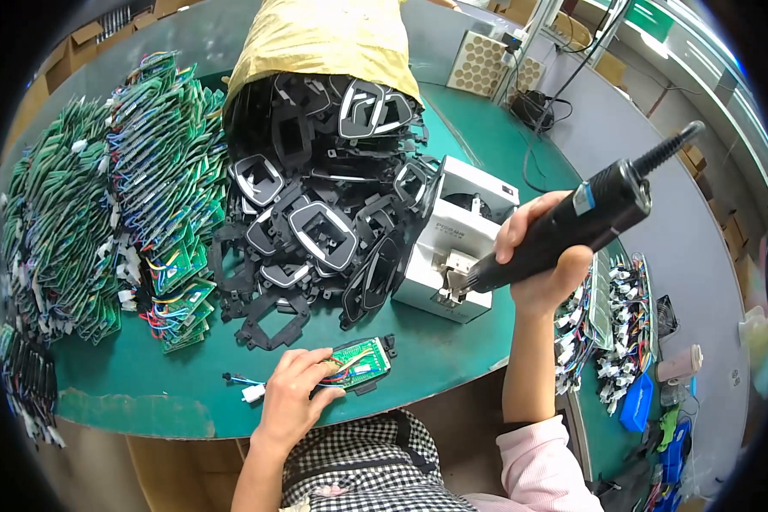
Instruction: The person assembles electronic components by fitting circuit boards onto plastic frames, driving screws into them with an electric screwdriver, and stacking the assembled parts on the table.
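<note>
Left hand [294, 388] hides the left end of the circuit board [367, 363]. Electric screwdriver [602, 215]: bit too small to resolve against the white machine [418, 277]. Yellow sack [324, 34]: cut off by upper edge.

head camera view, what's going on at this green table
A person's left hand holds a green circuit board with wires near the table's front edge. The right hand grips a black power screwdriver, its tip at the metal front part of a white box; whether they touch is unclear. Black frames spill from a yellow sack, with stacked circuit boards to their left.
</note>
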Motion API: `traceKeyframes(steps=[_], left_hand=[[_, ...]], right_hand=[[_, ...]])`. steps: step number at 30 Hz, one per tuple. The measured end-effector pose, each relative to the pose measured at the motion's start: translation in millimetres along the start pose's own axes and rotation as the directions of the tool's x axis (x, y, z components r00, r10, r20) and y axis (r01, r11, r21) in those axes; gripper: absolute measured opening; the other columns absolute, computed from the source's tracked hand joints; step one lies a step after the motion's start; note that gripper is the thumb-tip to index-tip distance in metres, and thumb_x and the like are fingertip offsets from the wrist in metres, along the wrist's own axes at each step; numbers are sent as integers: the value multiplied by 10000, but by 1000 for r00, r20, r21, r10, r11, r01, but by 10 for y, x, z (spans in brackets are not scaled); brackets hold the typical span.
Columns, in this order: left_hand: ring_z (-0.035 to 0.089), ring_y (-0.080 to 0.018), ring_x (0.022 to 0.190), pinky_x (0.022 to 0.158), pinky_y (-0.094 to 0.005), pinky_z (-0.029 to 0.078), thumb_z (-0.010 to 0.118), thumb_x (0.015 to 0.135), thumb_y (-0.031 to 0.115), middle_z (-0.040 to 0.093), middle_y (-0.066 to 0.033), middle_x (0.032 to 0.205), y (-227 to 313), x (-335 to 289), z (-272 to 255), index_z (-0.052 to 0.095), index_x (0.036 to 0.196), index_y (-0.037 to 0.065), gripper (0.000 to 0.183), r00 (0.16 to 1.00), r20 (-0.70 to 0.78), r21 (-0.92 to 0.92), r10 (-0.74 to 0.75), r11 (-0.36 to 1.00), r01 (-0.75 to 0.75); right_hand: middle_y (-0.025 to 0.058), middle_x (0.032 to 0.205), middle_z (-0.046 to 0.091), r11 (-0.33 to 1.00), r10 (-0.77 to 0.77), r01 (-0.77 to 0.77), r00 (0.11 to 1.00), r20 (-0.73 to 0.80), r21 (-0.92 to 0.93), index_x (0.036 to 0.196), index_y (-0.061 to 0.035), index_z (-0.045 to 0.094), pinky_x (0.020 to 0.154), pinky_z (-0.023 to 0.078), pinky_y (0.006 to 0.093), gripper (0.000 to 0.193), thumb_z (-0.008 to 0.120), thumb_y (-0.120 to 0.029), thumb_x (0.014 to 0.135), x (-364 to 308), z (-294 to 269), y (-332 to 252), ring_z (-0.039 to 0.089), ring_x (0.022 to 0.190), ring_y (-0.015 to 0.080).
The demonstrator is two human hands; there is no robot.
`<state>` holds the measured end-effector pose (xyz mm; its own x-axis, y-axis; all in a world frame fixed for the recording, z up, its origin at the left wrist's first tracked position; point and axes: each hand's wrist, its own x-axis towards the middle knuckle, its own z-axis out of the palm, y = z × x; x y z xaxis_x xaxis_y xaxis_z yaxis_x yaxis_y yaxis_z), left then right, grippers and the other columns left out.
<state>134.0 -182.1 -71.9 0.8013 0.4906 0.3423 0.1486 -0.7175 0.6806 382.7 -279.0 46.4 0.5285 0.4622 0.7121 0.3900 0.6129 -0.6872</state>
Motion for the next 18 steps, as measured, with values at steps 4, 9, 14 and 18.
traceKeyframes(steps=[4, 9, 14, 18], left_hand=[[527, -260, 865, 758, -343, 449, 705, 604, 72, 606, -88, 965, -72, -2, -1, 621, 821, 26, 237, 1000, -4, -7, 18, 1000, -18], [547, -224, 811, 731, -321, 446, 692, 608, 61, 634, -61, 922, -143, 40, 34, 648, 759, 47, 158, 998, -46, -60, -37, 998, 34], [548, -225, 803, 709, -306, 454, 683, 637, 64, 635, -59, 914, -161, 30, 65, 650, 775, 47, 143, 996, -89, -77, -24, 997, 17], [543, -230, 813, 710, -308, 461, 674, 645, 54, 629, -65, 915, -192, -1, 78, 647, 788, 43, 146, 996, -93, -78, -1, 997, -7]], right_hand=[[82, 617, 463, 990, 107, -111, 993, 41, 85, 902, -28, 421, 428, 389, 243, 702, 545, -679, 671, 24, -39, 236, 456, 456, 153], [81, 599, 467, 893, 224, -251, 968, 114, 374, 900, -12, 423, 389, 371, 245, 758, 540, -714, 639, -191, 177, 162, 450, 425, 152], [110, 624, 509, 799, 110, -217, 970, 219, 560, 884, 27, 421, 437, 450, 271, 863, 637, -717, 505, -632, 664, 148, 518, 474, 190], [92, 624, 487, 815, 218, -307, 948, 230, 492, 887, 0, 392, 393, 413, 254, 770, 609, -682, 605, -851, 939, 159, 477, 439, 166]])
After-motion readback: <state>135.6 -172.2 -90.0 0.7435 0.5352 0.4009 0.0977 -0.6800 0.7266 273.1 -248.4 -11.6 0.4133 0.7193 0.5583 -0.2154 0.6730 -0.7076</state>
